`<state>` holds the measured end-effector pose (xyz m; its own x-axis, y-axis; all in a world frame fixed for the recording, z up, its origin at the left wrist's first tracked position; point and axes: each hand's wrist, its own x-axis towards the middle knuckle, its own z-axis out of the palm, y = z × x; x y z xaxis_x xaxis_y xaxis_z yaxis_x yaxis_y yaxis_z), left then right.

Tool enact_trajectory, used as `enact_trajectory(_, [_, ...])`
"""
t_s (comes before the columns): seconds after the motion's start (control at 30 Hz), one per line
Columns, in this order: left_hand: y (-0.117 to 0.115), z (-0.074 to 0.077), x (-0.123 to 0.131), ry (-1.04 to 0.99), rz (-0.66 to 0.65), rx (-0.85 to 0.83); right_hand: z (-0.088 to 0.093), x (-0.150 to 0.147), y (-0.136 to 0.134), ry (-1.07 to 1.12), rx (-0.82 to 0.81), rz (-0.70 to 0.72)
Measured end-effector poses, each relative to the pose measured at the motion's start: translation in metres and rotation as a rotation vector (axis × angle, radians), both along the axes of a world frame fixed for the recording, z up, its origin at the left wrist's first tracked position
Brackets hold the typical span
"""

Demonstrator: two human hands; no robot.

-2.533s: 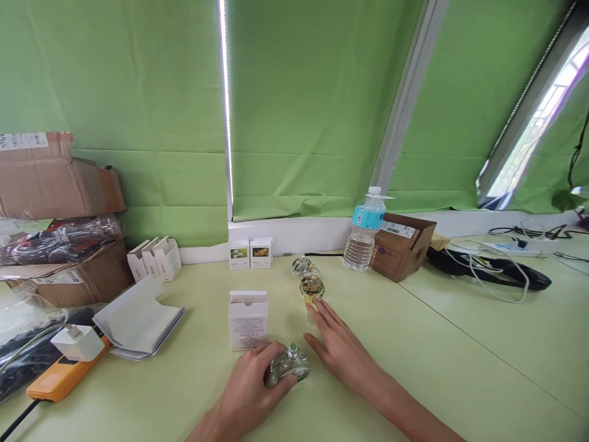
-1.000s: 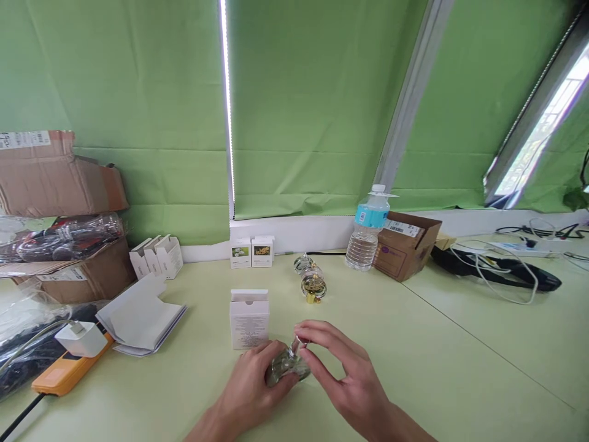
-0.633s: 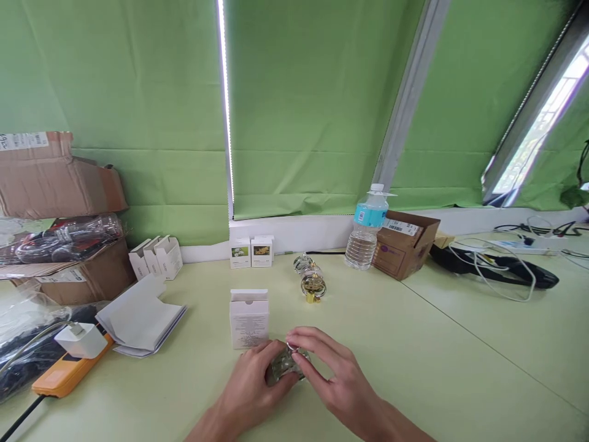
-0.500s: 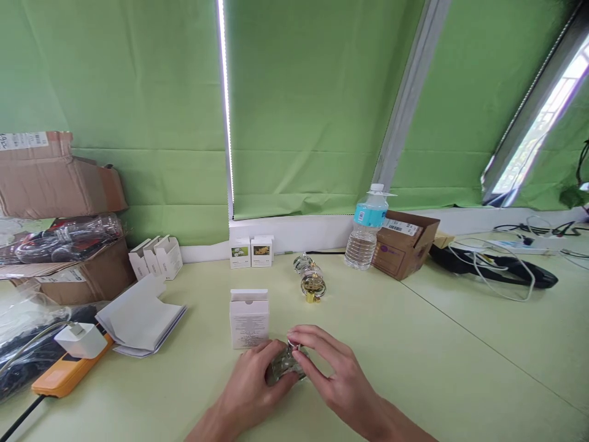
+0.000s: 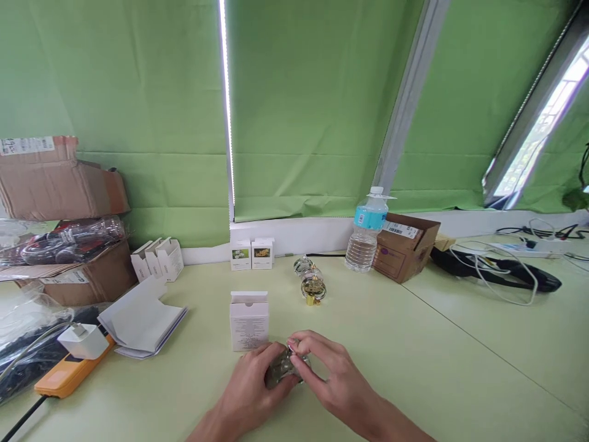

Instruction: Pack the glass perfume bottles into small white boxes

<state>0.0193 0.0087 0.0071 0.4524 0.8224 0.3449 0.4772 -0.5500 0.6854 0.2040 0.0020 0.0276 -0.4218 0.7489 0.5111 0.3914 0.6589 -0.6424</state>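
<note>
A small clear glass bottle (image 5: 281, 368), perhaps a perfume bottle, stands on the table in front of me. My left hand (image 5: 251, 383) is wrapped around its left side, thumb in front and fingers behind. At the bottle's top, my right hand (image 5: 329, 368) pinches the small shiny cap with thumb and fingertips, which cover most of it. Just behind my left hand stands a white printed carton (image 5: 249, 322), its top edge raised. Farther back are glass bottles with gold-coloured tops (image 5: 313, 287), apart from both hands.
Small white boxes (image 5: 261, 255) line the wall, with more white cartons (image 5: 169, 260) leftward. A water bottle (image 5: 367, 236) stands beside a brown box (image 5: 405, 248). Folded papers (image 5: 142, 322), an orange power strip (image 5: 69, 376) and stacked cardboard boxes are left; cables (image 5: 497, 270) lie right.
My right fingers have curled in and closed more tightly at the bottle's top. My left hand keeps its hold. The whole view has shifted very slightly.
</note>
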Motion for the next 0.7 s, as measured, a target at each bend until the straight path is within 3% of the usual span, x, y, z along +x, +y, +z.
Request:
enact_trajectory(0.17, [0.000, -0.010, -0.006, 0.031, -0.006, 0.122, 0.007, 0.004, -0.002, -0.085, -0.053, 0.004])
enact_trajectory(0.27, [0.001, -0.016, -0.014, 0.034, 0.060, 0.310, 0.008, 0.005, -0.003, -0.125, -0.023, 0.005])
enact_trajectory(0.37, [0.005, -0.014, -0.023, -0.057, 0.298, 0.628, 0.007, 0.006, -0.003, -0.138, 0.005, 0.004])
enact_trajectory(0.43, [0.008, -0.009, -0.027, -0.143, 0.512, 0.736, 0.007, 0.006, -0.003, -0.140, 0.008, 0.007])
enact_trajectory(0.5, [0.013, -0.002, -0.029, -0.207, 0.641, 0.680, 0.007, 0.006, -0.003, -0.141, 0.010, 0.011])
enact_trajectory(0.57, [0.020, 0.000, -0.031, -0.254, 0.669, 0.507, 0.008, 0.006, -0.003, -0.145, 0.022, 0.010])
enact_trajectory(0.63, [0.028, -0.003, -0.034, -0.316, 0.637, 0.272, 0.008, 0.006, -0.004, -0.151, 0.037, 0.005])
enact_trajectory(0.7, [0.036, -0.011, -0.036, -0.390, 0.519, -0.005, 0.007, 0.006, -0.004, -0.159, 0.049, 0.000])
